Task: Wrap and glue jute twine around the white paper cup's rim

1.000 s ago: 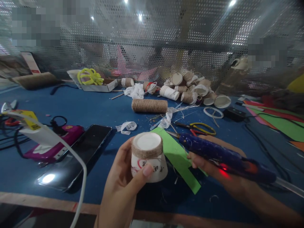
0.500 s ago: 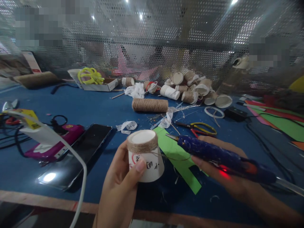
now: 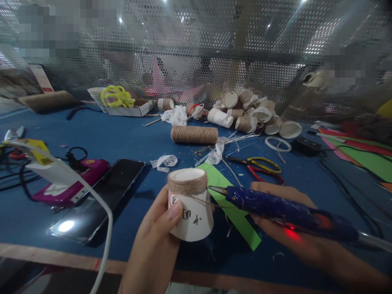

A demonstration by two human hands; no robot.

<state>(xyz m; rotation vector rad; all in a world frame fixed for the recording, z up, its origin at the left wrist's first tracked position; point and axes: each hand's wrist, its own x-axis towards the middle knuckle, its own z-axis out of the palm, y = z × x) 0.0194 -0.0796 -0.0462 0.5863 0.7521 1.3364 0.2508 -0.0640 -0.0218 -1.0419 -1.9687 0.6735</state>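
Observation:
My left hand [image 3: 159,232] is closed round an upside-down white paper cup [image 3: 191,214]. A band of jute twine is wound round the cup's upper part, and black and red marks show on its side. My right hand [image 3: 284,228] grips a dark blue glue gun [image 3: 275,206] with a red light glowing underneath. The gun's metal tip points left and sits just right of the cup, close to the twine band. A loose thread of twine runs from the cup towards the gun. A green paper strip [image 3: 232,208] lies on the blue table [image 3: 128,139] beneath them.
A twine spool [image 3: 194,134] lies behind. Further back is a heap of twine-wrapped and plain cups [image 3: 245,112]. Yellow and red scissors [image 3: 260,165] lie at right, coloured paper sheets [image 3: 364,157] at far right. A phone [image 3: 101,196], pink device [image 3: 70,188] and white cable [image 3: 101,220] sit left.
The cup has been turned in my left hand, so more of its printed side faces me. The glue gun has moved left, its tip now close to the cup's twine band.

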